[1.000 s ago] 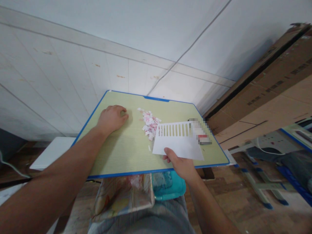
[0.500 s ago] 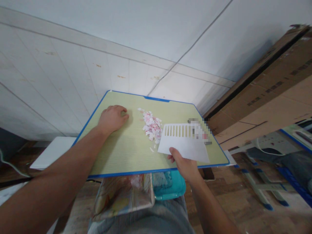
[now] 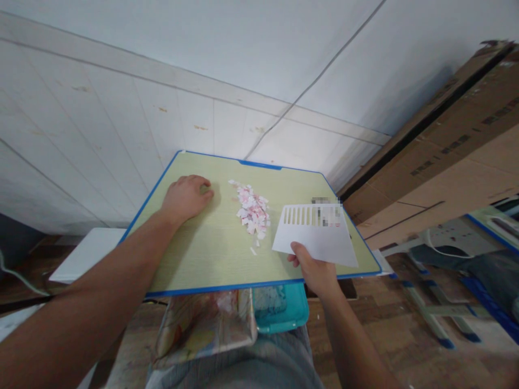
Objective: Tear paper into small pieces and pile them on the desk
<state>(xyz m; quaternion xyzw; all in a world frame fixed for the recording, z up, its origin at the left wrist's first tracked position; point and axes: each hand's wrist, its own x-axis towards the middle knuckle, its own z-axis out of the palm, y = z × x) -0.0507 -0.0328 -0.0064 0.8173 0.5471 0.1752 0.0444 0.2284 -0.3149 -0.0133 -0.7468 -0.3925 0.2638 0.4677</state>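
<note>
A white sheet (image 3: 312, 242) with a row of narrow slots along its far edge is pinched at its near edge by my right hand (image 3: 314, 267). To the left of the sheet, a loose pile of small white and pink paper scraps (image 3: 253, 208) lies on the light green tabletop (image 3: 203, 254). My left hand (image 3: 188, 195) rests on the tabletop left of the pile, fingers loosely bent and a gap between thumb and forefinger. Nothing shows in it. A blurred-out item (image 3: 326, 210) lies behind and partly under the sheet's far right part.
A blue rim (image 3: 259, 163) edges the table, which stands against a white panelled wall (image 3: 194, 119). Large cardboard boxes (image 3: 446, 156) stand to the right. Below the near edge are a turquoise basket (image 3: 300, 305) and a patterned fabric-like container (image 3: 211, 335).
My right hand has moved the slotted sheet a little to the right, away from the pile, leaving a gap between them. My left hand has stayed in place.
</note>
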